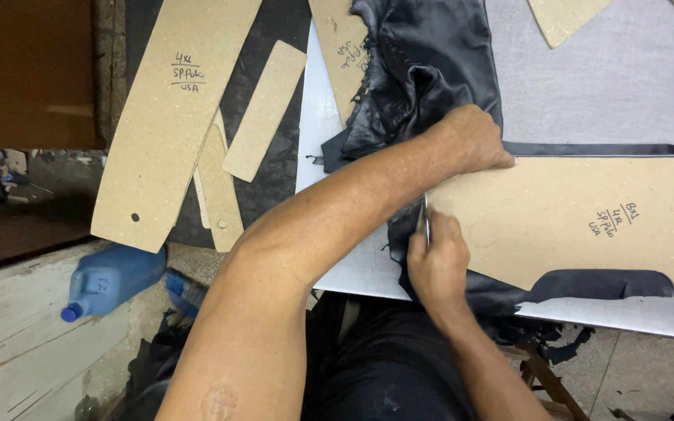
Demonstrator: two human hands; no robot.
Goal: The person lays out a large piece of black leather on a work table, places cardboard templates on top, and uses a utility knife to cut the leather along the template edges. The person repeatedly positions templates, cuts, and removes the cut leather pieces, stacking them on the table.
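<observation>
A large tan cardboard pattern (579, 218) lies flat over black leather (423, 70) on a white cutting board (321, 125). My left hand (473, 140) presses down on the pattern's upper left corner, fingers flat. My right hand (436, 261) is closed around a thin metal blade (426, 220), whose tip rests at the pattern's left edge against the leather. Black leather sticks out below the pattern near the board's front edge.
More cardboard patterns (169, 117) lie at the left and along the top edge. A blue plastic bottle (115, 279) lies on a wooden ledge at the lower left. Leather scraps (548, 339) hang below the board's edge.
</observation>
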